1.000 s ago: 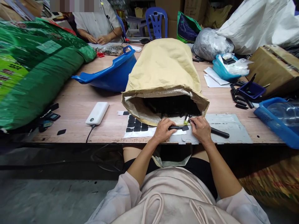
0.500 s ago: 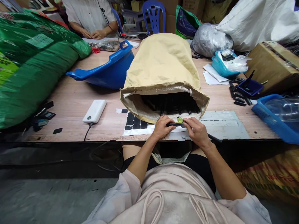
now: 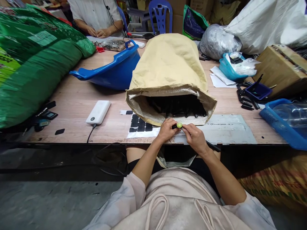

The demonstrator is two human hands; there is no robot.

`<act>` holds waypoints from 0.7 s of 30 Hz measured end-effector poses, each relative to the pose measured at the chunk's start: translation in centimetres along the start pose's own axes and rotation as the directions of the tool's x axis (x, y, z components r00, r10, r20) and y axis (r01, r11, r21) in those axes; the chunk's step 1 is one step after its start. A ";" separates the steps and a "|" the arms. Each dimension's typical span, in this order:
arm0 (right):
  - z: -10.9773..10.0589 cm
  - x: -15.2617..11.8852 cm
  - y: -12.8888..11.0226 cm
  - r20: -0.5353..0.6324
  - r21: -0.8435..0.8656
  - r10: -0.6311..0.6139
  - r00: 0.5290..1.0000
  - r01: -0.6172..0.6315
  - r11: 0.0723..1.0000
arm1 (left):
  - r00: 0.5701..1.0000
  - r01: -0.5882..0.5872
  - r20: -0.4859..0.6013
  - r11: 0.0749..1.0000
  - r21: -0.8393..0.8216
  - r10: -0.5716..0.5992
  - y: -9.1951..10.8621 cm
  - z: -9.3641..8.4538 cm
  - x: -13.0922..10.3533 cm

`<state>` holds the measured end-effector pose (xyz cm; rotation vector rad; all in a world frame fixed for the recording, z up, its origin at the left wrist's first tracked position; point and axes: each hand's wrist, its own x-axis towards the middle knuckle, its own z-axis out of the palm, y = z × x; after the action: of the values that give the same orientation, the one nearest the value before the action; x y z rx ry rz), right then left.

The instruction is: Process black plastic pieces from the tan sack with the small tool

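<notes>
Near the table's front edge, my left hand [image 3: 166, 130] is closed on a small black piece [image 3: 175, 126]. My right hand [image 3: 195, 138] pinches at the right end of that piece, close to my left fingers. A round yellow-green item [image 3: 179, 125] shows between the two hands. Just behind them lies a tan sack [image 3: 171, 64], its mouth towards me, with black pieces [image 3: 177, 107] inside. A white sheet with black rounded stickers [image 3: 141, 124] lies to the left of my hands, partly under the sack.
A blue basin [image 3: 112, 72], white power bank [image 3: 98, 112] and green sack [image 3: 35, 73] are on the left. At right are a grey board [image 3: 230, 129], a teal basket [image 3: 231, 68], a cardboard box [image 3: 280, 70] and a blue tray [image 3: 278, 124]. A person [image 3: 96, 19] sits opposite.
My right hand has moved left, closer to my left hand. The yellow-green item has shifted left too, and less of the black piece shows between my hands. The view has shifted slightly.
</notes>
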<state>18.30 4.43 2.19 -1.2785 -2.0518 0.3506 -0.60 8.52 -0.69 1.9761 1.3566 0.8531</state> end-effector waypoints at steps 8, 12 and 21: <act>-1.5 -0.2 0.3 -0.101 0.018 0.030 0.994 -0.029 0.999 | 1.000 0.014 -0.011 1.000 -0.006 -0.014 0.1 0.1 0.0; -1.3 -0.8 0.8 -0.051 -0.019 0.036 0.998 -0.037 0.999 | 1.000 0.020 -0.021 1.000 0.004 -0.020 0.3 0.1 0.0; -2.6 0.9 4.8 -0.120 -0.266 0.006 0.993 -0.038 0.963 | 0.999 0.021 -0.042 0.999 0.029 -0.020 0.3 0.5 0.0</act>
<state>23.07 7.16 1.79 -1.4463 -2.0347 0.0036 0.00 8.40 -0.73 1.9735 1.4185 0.8733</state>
